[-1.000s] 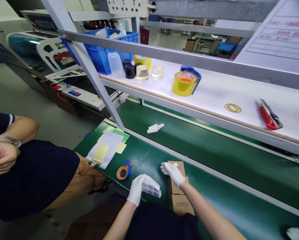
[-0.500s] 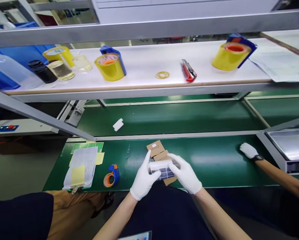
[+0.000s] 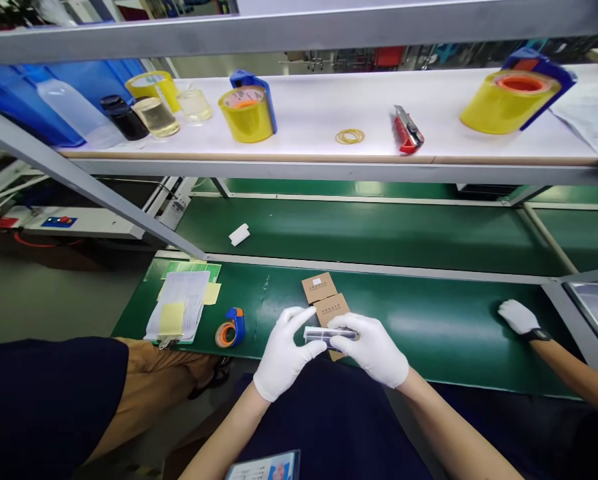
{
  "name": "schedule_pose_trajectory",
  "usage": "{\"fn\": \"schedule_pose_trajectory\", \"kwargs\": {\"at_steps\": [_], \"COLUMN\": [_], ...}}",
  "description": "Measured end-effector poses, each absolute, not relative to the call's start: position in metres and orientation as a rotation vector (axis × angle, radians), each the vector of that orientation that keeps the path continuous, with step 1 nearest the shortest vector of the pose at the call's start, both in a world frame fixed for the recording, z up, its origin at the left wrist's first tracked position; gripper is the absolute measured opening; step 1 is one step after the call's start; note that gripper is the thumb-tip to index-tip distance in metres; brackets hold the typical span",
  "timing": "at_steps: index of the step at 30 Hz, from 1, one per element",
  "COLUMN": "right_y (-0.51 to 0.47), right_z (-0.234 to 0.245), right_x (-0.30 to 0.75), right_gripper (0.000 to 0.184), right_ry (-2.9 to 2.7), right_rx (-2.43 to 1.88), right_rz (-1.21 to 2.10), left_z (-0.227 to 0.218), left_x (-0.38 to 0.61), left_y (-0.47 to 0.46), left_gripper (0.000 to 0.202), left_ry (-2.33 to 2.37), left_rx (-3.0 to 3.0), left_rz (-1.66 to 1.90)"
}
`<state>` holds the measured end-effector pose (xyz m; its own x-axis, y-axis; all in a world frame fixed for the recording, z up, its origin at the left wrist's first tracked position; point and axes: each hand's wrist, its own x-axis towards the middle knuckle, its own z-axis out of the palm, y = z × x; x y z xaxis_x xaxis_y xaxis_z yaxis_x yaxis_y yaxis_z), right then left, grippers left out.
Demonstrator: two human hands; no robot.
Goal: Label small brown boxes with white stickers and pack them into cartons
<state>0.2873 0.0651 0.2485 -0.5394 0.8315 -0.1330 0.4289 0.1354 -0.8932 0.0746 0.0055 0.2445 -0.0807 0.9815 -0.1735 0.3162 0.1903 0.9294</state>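
Note:
My right hand (image 3: 371, 348), in a white glove, is closed on the right end of a small, flat, shiny pack (image 3: 317, 335) with clear and dark parts. Its exact kind I cannot make out. The pack is seen nearly edge-on. My left hand (image 3: 286, 353), also gloved, is open around the left end. Its thumb is at the lower edge, and the forefinger stands apart above. Behind the pack, a brown cardboard box (image 3: 332, 307) lies on the green bench (image 3: 419, 327), touching another brown box (image 3: 319, 288) with a white label.
Left lie a tape dispenser (image 3: 230, 329) and a clipboard of papers (image 3: 183, 303). A co-worker's gloved hand (image 3: 517, 316) rests near a scale (image 3: 596, 313). The shelf (image 3: 309, 107) above holds a red utility knife (image 3: 407, 130), rubber bands (image 3: 350, 137) and yellow tape rolls (image 3: 247, 115).
The pack has tilted from showing its dark panelled face to nearly edge-on. My left forefinger has come away from it. The view has shifted, so the surroundings sit differently.

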Motion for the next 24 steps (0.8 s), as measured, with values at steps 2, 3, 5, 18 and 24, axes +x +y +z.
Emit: {"fn": "schedule_pose_trajectory", "kwargs": {"at_steps": [2,3,5,18,24], "right_y": [0.065,0.065,0.065,0.054,0.057], "right_z": [0.251,0.252,0.254,0.245,0.240], "right_x": [0.286,0.286,0.285,0.291,0.301], "right_gripper": [0.008,0.009,0.011,0.012,0.019], "right_ry": [-2.010,-1.999,-1.965,-1.783,-1.891], "right_rx": [-1.188,-1.185,-1.210,-1.421,-1.377], "right_rz": [1.447,1.469,1.473,1.444,0.995], "left_z": [0.246,0.247,0.249,0.239,0.234], "left_x": [0.075,0.075,0.077,0.082,0.084], "left_y": [0.004,0.003,0.003,0.005,0.009], "left_gripper": [0.037,0.028,0.015,0.020,0.024], "left_ry": [1.516,1.495,1.491,1.367,1.449], "left_rx": [1.258,1.231,1.168,0.920,0.885], "left_rz": [0.940,0.933,0.925,0.924,0.982]}}
